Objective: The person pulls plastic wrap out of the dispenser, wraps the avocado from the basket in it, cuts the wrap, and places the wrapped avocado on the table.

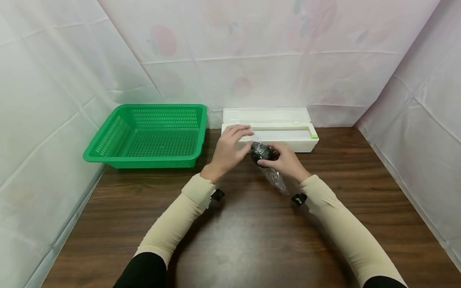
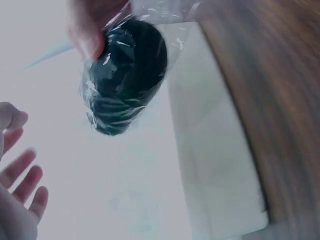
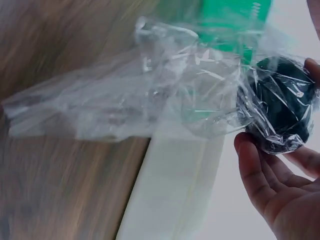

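Observation:
A dark avocado (image 1: 261,153), wrapped in clear cling film, is held above the table by my right hand (image 1: 284,160), thumb on one side and fingers on the other. In the right wrist view a loose tail of cling film (image 3: 110,100) trails away from the fruit. My left hand (image 1: 230,146) is just left of the avocado, its fingers loosely bent. The left wrist view shows the left fingers (image 2: 22,172) spread and apart from the wrapped avocado (image 2: 127,70). Right behind both hands stands a white cling film dispenser (image 1: 302,146) with its lid (image 1: 266,115) raised.
A green plastic basket (image 1: 144,164) with slotted sides stands at the back left of the brown wooden table (image 1: 234,248). White patterned cloth (image 1: 259,76) hangs behind the table, with more cloth along both sides. The dispenser's front has a small green tab (image 1: 314,136) at its right end.

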The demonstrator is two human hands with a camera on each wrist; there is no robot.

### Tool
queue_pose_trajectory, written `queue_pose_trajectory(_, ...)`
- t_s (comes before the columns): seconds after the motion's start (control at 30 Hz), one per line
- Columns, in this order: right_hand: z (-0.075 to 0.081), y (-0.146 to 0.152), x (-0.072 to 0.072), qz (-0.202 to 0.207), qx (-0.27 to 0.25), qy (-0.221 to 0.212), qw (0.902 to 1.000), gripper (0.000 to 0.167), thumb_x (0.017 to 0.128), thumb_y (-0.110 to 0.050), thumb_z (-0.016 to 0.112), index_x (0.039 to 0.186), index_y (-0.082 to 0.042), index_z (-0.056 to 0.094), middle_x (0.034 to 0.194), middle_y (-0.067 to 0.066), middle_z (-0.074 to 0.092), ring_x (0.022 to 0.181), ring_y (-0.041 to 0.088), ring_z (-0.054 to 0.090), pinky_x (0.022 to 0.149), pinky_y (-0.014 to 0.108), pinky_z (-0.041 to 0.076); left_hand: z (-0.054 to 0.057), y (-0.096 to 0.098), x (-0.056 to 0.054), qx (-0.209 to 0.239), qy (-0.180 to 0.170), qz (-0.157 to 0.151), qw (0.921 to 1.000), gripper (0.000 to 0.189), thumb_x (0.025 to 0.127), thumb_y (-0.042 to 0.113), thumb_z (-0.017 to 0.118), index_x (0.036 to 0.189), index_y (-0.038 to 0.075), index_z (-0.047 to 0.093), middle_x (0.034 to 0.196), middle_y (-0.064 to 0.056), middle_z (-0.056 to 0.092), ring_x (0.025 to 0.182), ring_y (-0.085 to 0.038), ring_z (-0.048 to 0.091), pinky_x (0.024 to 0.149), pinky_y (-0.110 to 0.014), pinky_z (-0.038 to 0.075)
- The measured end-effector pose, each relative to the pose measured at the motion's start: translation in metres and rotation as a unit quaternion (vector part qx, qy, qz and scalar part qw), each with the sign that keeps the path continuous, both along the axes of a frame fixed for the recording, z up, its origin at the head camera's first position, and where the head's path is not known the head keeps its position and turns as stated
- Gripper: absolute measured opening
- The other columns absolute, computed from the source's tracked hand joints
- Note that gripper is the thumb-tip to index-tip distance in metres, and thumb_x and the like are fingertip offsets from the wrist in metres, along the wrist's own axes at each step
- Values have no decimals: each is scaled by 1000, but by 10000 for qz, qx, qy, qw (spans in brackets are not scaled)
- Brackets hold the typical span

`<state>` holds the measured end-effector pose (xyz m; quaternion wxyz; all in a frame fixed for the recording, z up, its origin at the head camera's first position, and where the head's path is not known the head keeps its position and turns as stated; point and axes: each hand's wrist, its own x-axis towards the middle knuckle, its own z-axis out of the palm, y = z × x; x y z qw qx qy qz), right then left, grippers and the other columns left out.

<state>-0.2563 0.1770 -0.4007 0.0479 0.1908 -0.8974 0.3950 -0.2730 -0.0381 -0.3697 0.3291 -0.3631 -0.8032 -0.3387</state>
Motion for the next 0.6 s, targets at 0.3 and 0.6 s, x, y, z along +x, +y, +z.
queue_pose_trajectory(0.3,9,-3,19,229,-1236,-780,9890,55,82,-19,79,131,-4,60,116,17,67,90,18,64,80,31,55,19,-25,-1,1323,-1358,-628,9799,56,84,8,73,135,1,53,143,-17,46,133,-29,45,108,-47,39)
queue_pose_trajectory(0.6,17,-2,42,861,-2297,-1702,9544,61,82,-3,71,137,9,48,121,26,61,94,9,63,81,21,54,27,-36,-8,2340,-3682,-3039,8470,68,89,-2,54,152,4,29,154,-20,36,139,-39,37,112,-55,34)
